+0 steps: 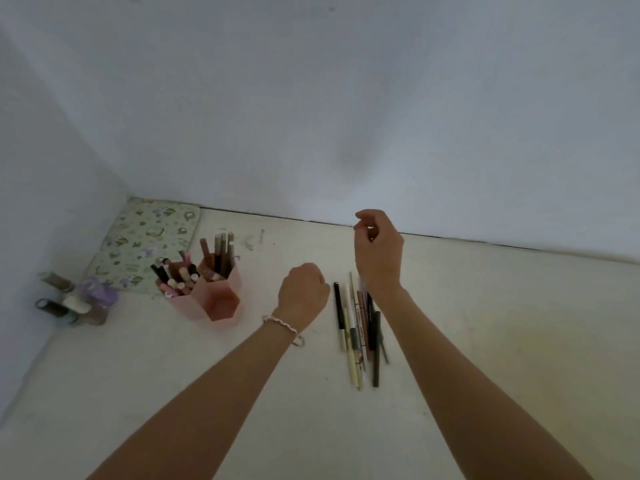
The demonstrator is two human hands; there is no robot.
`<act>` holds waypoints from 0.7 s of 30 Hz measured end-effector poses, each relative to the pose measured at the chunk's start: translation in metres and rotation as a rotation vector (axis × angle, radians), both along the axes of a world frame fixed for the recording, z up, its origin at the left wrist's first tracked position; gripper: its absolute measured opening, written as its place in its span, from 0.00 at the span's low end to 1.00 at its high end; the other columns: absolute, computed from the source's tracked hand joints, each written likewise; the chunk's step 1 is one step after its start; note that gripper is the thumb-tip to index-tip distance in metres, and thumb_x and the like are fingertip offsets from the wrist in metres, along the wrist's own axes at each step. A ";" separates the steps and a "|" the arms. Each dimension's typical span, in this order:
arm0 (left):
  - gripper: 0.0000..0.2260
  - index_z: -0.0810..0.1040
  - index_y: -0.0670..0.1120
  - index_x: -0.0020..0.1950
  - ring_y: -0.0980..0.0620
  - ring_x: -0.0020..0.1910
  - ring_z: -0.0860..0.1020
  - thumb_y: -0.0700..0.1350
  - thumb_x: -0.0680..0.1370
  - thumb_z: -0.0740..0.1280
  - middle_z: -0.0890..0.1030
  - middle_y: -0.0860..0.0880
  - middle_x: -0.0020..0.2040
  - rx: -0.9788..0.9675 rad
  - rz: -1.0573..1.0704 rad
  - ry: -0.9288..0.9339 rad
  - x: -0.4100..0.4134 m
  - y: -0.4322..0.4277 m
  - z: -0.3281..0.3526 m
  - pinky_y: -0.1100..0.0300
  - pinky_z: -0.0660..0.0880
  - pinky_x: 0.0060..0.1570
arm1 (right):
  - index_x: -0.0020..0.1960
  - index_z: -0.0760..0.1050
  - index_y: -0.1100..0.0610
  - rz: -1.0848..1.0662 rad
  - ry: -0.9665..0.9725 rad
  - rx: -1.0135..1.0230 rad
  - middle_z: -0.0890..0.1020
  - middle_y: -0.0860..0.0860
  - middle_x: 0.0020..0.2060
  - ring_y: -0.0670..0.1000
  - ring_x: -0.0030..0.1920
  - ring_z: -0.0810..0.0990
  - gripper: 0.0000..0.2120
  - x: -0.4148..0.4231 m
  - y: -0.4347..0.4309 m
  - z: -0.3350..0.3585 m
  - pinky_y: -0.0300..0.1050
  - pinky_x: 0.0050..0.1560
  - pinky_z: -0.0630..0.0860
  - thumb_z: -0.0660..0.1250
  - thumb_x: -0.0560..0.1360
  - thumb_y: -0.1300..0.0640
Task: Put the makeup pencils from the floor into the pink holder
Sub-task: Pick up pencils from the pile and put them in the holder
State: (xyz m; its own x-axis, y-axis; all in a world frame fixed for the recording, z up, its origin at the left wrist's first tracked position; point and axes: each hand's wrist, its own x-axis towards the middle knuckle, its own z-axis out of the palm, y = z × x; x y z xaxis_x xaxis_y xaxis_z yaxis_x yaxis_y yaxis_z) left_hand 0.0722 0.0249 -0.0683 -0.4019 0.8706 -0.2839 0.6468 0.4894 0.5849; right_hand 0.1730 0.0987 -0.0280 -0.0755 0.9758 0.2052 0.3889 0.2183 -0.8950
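Several makeup pencils, black, cream and brown, lie side by side on the pale floor. My right hand is raised just above their far ends, seen from the back, thumb and forefinger curled into a pinch; whether it holds anything is hidden. My left hand is a closed fist with nothing visible in it, hovering left of the pencils, a bead bracelet on the wrist. The pink holder, made of hexagonal tubes, stands further left with several pencils and tubes upright in it.
A floral mat lies in the corner behind the holder. A cluster of small bottles stands at the left wall. The white wall meets the floor just beyond my hands.
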 end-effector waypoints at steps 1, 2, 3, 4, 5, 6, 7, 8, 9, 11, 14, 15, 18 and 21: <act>0.09 0.80 0.40 0.51 0.45 0.51 0.81 0.41 0.76 0.64 0.83 0.44 0.51 -0.050 -0.005 -0.023 0.009 0.002 -0.010 0.58 0.77 0.49 | 0.50 0.77 0.51 -0.026 0.004 -0.017 0.80 0.41 0.40 0.40 0.29 0.72 0.12 0.012 0.002 -0.003 0.30 0.35 0.69 0.62 0.76 0.66; 0.08 0.79 0.39 0.50 0.43 0.51 0.81 0.41 0.76 0.63 0.82 0.43 0.52 -0.093 -0.010 -0.032 0.018 0.005 -0.017 0.57 0.76 0.48 | 0.49 0.77 0.51 -0.046 0.000 -0.031 0.80 0.41 0.40 0.39 0.30 0.73 0.12 0.024 0.004 -0.006 0.29 0.35 0.69 0.62 0.76 0.66; 0.07 0.77 0.38 0.47 0.42 0.51 0.81 0.41 0.77 0.63 0.82 0.41 0.52 -0.123 -0.015 -0.028 0.023 0.008 -0.023 0.56 0.75 0.46 | 0.49 0.78 0.52 -0.057 -0.005 -0.041 0.81 0.42 0.40 0.39 0.30 0.73 0.12 0.033 0.004 -0.009 0.29 0.35 0.69 0.62 0.76 0.66; 0.06 0.74 0.39 0.43 0.41 0.49 0.81 0.42 0.77 0.63 0.82 0.40 0.51 -0.138 -0.022 -0.012 0.027 0.011 -0.027 0.56 0.75 0.43 | 0.49 0.78 0.52 -0.067 -0.009 -0.047 0.81 0.43 0.40 0.39 0.30 0.73 0.12 0.041 0.004 -0.011 0.28 0.35 0.69 0.62 0.76 0.66; 0.07 0.72 0.41 0.42 0.42 0.47 0.81 0.43 0.78 0.63 0.82 0.40 0.49 -0.147 -0.026 0.012 0.031 0.014 -0.030 0.56 0.75 0.41 | 0.48 0.78 0.52 -0.079 -0.016 -0.049 0.81 0.43 0.40 0.39 0.30 0.73 0.11 0.050 0.004 -0.015 0.28 0.34 0.69 0.62 0.76 0.66; 0.07 0.71 0.42 0.42 0.43 0.46 0.81 0.44 0.78 0.63 0.82 0.41 0.48 -0.153 -0.022 0.035 0.033 0.016 -0.033 0.56 0.74 0.39 | 0.48 0.78 0.52 -0.088 -0.027 -0.050 0.81 0.43 0.40 0.39 0.30 0.73 0.11 0.055 0.004 -0.017 0.27 0.35 0.70 0.62 0.76 0.66; 0.07 0.72 0.43 0.43 0.43 0.46 0.81 0.45 0.78 0.64 0.81 0.42 0.48 -0.162 -0.020 0.056 0.034 0.018 -0.035 0.57 0.74 0.39 | 0.48 0.78 0.52 -0.096 -0.043 -0.053 0.81 0.43 0.40 0.39 0.31 0.74 0.11 0.061 0.004 -0.020 0.27 0.35 0.70 0.62 0.76 0.66; 0.06 0.73 0.43 0.45 0.43 0.47 0.81 0.45 0.78 0.64 0.81 0.43 0.48 -0.172 -0.020 0.074 0.034 0.020 -0.036 0.57 0.74 0.39 | 0.48 0.78 0.52 -0.098 -0.066 -0.063 0.80 0.42 0.40 0.39 0.32 0.74 0.11 0.065 0.005 -0.023 0.28 0.36 0.71 0.62 0.76 0.66; 0.06 0.74 0.42 0.46 0.43 0.47 0.81 0.45 0.78 0.64 0.81 0.42 0.49 -0.182 -0.018 0.086 0.034 0.022 -0.038 0.56 0.74 0.39 | 0.48 0.78 0.52 -0.096 -0.096 -0.079 0.80 0.42 0.40 0.40 0.32 0.74 0.10 0.069 0.006 -0.027 0.30 0.37 0.71 0.62 0.76 0.65; 0.07 0.76 0.41 0.47 0.42 0.46 0.81 0.45 0.78 0.64 0.81 0.42 0.48 -0.181 0.009 0.074 0.029 0.025 -0.038 0.57 0.74 0.38 | 0.50 0.78 0.54 -0.077 -0.191 -0.145 0.79 0.43 0.40 0.41 0.33 0.75 0.09 0.073 0.009 -0.036 0.33 0.38 0.71 0.62 0.76 0.64; 0.10 0.76 0.40 0.47 0.43 0.40 0.80 0.47 0.78 0.65 0.81 0.42 0.44 -0.092 0.089 0.007 0.015 0.029 -0.032 0.59 0.71 0.33 | 0.49 0.78 0.59 -0.001 -0.415 -0.352 0.80 0.48 0.40 0.49 0.40 0.78 0.06 0.070 0.015 -0.053 0.40 0.39 0.70 0.63 0.76 0.58; 0.09 0.76 0.40 0.49 0.45 0.38 0.79 0.47 0.78 0.65 0.81 0.43 0.43 -0.042 0.116 -0.008 0.010 0.030 -0.028 0.59 0.70 0.33 | 0.47 0.77 0.59 0.031 -0.489 -0.423 0.80 0.50 0.40 0.51 0.40 0.78 0.08 0.066 0.015 -0.060 0.41 0.39 0.71 0.63 0.76 0.56; 0.07 0.74 0.44 0.53 0.51 0.36 0.77 0.46 0.78 0.65 0.80 0.48 0.44 0.098 0.157 -0.034 -0.005 0.028 -0.012 0.59 0.72 0.34 | 0.38 0.71 0.59 0.094 -0.658 -0.486 0.75 0.51 0.32 0.50 0.32 0.73 0.15 0.052 0.009 -0.078 0.42 0.31 0.67 0.63 0.78 0.49; 0.10 0.73 0.47 0.60 0.55 0.35 0.77 0.44 0.78 0.65 0.80 0.50 0.42 0.235 0.135 -0.081 -0.012 0.023 0.008 0.64 0.71 0.31 | 0.37 0.69 0.58 0.110 -0.689 -0.459 0.74 0.52 0.33 0.51 0.33 0.73 0.15 0.045 0.001 -0.088 0.42 0.33 0.68 0.62 0.79 0.52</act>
